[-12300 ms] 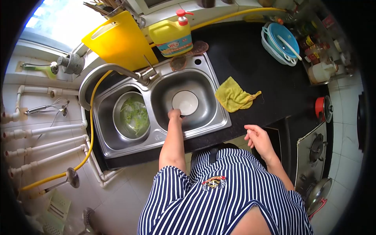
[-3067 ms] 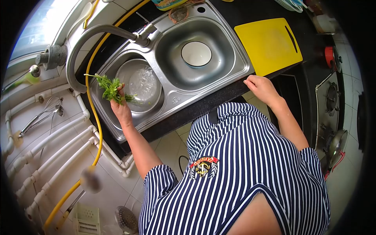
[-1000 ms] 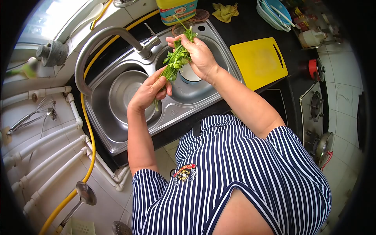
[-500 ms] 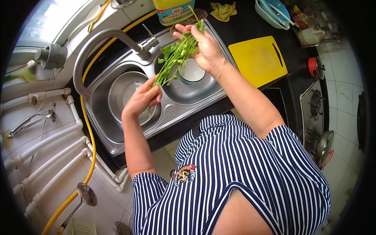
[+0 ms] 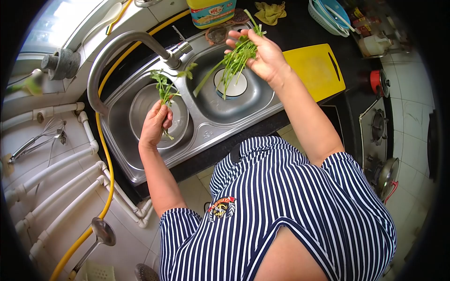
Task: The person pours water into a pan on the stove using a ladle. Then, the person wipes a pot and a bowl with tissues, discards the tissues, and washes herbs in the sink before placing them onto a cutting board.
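Note:
My left hand (image 5: 155,125) is closed around a small leafy sprig of green herb (image 5: 161,88), which looks like cilantro or Chinese celery. It is over the left sink basin, above a round metal bowl (image 5: 137,107). Over the right basin, my right hand (image 5: 266,58) grips a larger bunch of herb stems (image 5: 238,58), with the stems hanging down and left. Below that bunch sits a white bowl with a dark rim (image 5: 237,80). A loose leafy piece (image 5: 187,71) appears near the divider beside the faucet; whether it rests there or is in the air I cannot tell.
The curved faucet (image 5: 126,37) arches over the left basin of the steel sink (image 5: 206,133). A yellow cutting board (image 5: 311,70) lies right of the sink. Behind are a yellow jug (image 5: 211,14) and a yellow cloth (image 5: 270,13). A stove (image 5: 375,136) stands at far right.
My hands have drawn apart, the left moving left and down with a sprig, the right moving right with the rest of the bunch. A loose leafy piece now shows between them.

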`<state>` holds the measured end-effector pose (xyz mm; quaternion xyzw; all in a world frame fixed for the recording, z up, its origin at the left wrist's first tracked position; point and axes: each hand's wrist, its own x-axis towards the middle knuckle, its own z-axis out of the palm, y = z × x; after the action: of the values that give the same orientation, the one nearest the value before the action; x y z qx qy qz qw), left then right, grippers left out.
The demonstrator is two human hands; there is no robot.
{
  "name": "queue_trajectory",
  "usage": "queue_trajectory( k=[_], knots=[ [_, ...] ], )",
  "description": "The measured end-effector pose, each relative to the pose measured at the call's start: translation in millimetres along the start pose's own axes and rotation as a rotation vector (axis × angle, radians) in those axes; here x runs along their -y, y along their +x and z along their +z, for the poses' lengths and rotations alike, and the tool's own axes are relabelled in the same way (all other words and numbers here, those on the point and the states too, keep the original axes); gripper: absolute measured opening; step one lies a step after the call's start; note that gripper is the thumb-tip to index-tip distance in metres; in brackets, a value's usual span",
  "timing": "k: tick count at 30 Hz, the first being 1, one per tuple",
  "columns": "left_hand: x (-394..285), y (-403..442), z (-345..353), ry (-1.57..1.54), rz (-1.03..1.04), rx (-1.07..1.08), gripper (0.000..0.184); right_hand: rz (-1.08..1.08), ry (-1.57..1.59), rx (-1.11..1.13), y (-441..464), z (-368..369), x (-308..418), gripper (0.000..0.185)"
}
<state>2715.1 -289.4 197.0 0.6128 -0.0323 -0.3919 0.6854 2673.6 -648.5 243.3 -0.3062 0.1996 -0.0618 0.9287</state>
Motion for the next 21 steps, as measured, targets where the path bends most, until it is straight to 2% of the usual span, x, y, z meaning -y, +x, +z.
queue_trajectory(
  k=[5,7,9,13,18,21],
  knots=[
    [-3,13,19,-0.028,0.081,0.032,0.037,0.162,0.065,-0.001,-12,4,-17,0.023],
    [-7,19,38,0.055,0.153,-0.041,0.037,0.240,0.161,0.030,-14,7,-24,0.023],
    [0,31,49,0.063,0.196,0.046,0.037,0.262,0.206,0.058,-18,11,-30,0.023],
    [-2,37,85,0.042,0.142,0.098,0.041,0.239,0.188,0.098,-21,18,-39,0.024],
    [-1,39,103,-0.281,0.042,0.286,0.050,0.101,0.128,0.088,-23,15,-38,0.023],
    [2,40,110,-0.196,0.045,0.249,0.050,0.059,0.119,0.057,-24,11,-37,0.022]
  ],
)
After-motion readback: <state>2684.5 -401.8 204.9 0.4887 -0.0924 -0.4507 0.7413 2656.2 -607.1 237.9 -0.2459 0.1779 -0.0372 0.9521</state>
